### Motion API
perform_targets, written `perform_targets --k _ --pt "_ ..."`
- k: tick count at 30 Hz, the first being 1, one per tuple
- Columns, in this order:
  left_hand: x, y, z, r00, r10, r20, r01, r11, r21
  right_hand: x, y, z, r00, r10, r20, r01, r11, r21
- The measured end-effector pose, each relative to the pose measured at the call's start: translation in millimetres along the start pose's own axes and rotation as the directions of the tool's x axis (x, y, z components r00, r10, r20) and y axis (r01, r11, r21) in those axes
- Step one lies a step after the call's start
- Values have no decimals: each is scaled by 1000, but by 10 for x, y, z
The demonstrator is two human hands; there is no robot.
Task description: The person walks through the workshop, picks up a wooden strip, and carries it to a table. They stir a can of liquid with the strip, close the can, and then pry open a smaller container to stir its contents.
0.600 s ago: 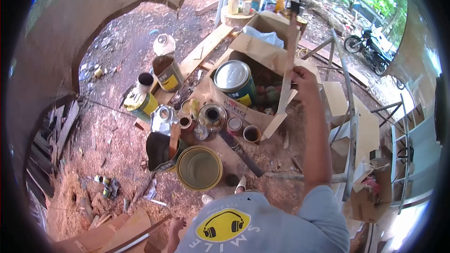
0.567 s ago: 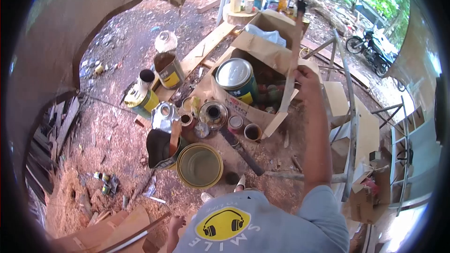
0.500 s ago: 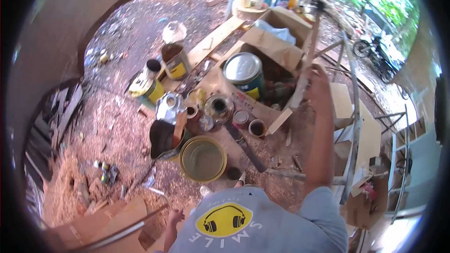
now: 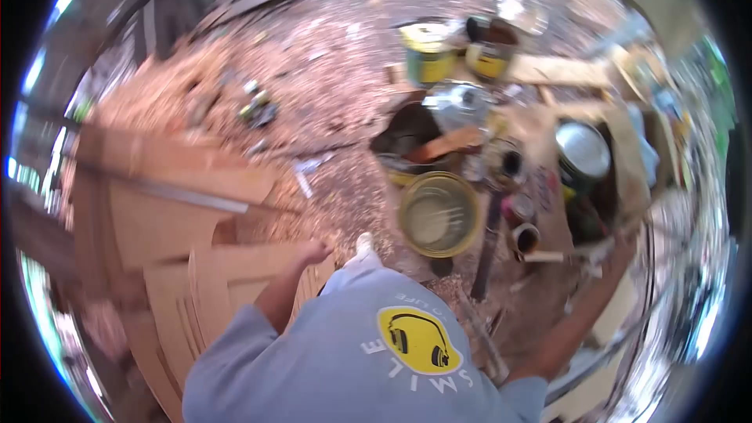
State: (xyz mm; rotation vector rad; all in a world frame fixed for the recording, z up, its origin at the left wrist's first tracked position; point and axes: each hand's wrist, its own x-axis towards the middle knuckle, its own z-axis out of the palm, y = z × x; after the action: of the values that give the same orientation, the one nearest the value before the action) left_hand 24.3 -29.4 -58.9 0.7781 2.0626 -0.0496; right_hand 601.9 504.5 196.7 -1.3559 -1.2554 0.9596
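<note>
Brown and open, the cardboard box lies just up and left of my right hand, the nearer one; my left hand is well apart, and blur means I cannot tell whether either's fingers grasp anything.

On your shirt, you wear "SMILE" along the collar side of the yellow headphone emblem and "LIFE" on its hem side. Beyond the emblem, the cardboard box's red lettering is too blurred to read.
</note>
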Motion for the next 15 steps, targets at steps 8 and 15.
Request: perform_targets --k 8,15 --pt "-1186 430 230 986 -149 -74 104 900 -423 738 564 259 995 -38 -87 2 925 -380" --pt "-1769 -19 1184 969 -248 8 225 865 -448 588 210 394 972 -212 -104 57 637 -769"
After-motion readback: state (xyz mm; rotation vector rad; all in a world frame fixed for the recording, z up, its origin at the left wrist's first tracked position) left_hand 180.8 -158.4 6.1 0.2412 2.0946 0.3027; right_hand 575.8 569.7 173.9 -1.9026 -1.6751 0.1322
